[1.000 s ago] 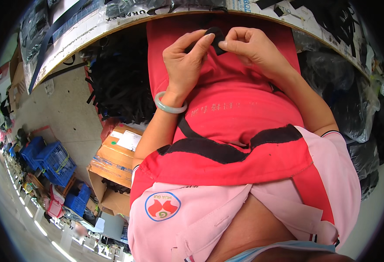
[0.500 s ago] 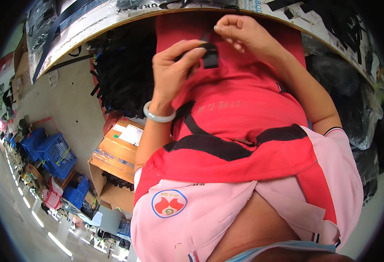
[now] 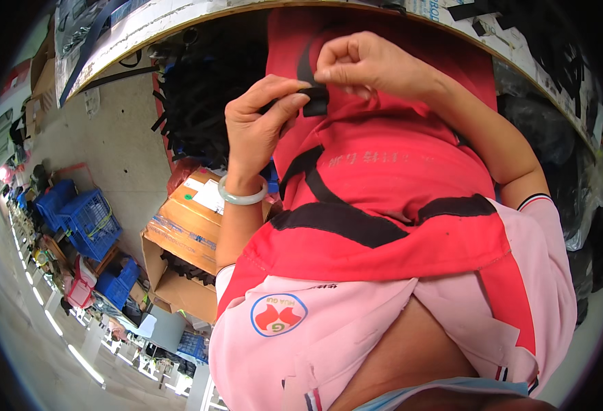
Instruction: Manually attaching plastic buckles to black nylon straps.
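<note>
My left hand (image 3: 260,120), with a pale bangle (image 3: 242,192) at its wrist, pinches a black webbing strap (image 3: 316,104). The short flat end hangs below my fingertips; whether a buckle sits in it I cannot make out. A narrow length of the same black strap (image 3: 306,63) curves up from there over the red apron (image 3: 384,130). My right hand (image 3: 366,65) is closed, thumb against forefinger, its tips at the strap just above my left fingers. Both hands are held over my lap, below the table edge.
The curved worktable edge (image 3: 199,22) runs across the top, with plastic bags and black straps on it. A heap of black straps (image 3: 202,109) lies left of my lap. An open cardboard box (image 3: 185,233) and blue crates (image 3: 89,222) stand at the left.
My right hand has come down and left, so its fingertips meet the strap beside my left hand. My left hand has shifted slightly left and down with the strap.
</note>
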The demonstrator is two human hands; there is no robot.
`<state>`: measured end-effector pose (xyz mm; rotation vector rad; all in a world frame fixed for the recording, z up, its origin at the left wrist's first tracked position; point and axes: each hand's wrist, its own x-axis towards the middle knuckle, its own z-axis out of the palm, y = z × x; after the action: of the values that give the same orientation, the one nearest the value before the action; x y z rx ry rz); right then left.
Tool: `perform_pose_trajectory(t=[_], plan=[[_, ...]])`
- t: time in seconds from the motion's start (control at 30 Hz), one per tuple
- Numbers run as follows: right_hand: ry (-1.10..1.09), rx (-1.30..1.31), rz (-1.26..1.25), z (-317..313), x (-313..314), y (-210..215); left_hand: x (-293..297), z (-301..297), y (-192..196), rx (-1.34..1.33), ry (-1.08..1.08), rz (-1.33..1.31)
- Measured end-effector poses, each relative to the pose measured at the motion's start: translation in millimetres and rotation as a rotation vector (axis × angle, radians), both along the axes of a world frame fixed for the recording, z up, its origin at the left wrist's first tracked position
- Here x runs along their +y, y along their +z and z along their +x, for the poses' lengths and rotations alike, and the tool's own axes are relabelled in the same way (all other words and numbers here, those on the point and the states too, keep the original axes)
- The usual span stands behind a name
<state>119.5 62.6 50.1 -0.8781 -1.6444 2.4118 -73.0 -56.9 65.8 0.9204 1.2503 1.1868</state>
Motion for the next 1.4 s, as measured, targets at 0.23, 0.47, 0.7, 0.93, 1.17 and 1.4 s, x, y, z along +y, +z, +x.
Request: perform_pose_trajectory(t=[0.23,0.47,0.7,0.93,1.17,1.4], plan=[[-0.206,-0.037,0.241,11,14,-21,-54,-100,19,0.534,0.284,-0.284],[0.051,-0.086,0.172,-6,-14,-10,-30,-51,2,-0.226,0.415,-0.115],[-0.008,0.078,-0.290,10,-15,-27,20,29,-16,-0.270,-0.036,0.045],[-0.177,-0.049,-0.170,34,-5,-22,43,46,-19,-0.441,-0.143,-0.039],[-0.167,-0.129,-0.097,70,8,-13,39,54,-29,-0.024,-0.150,-0.219],[-0.152,0.013,1.105,93,-2,-10,65,62,-41,-0.784,-0.577,-0.604]])
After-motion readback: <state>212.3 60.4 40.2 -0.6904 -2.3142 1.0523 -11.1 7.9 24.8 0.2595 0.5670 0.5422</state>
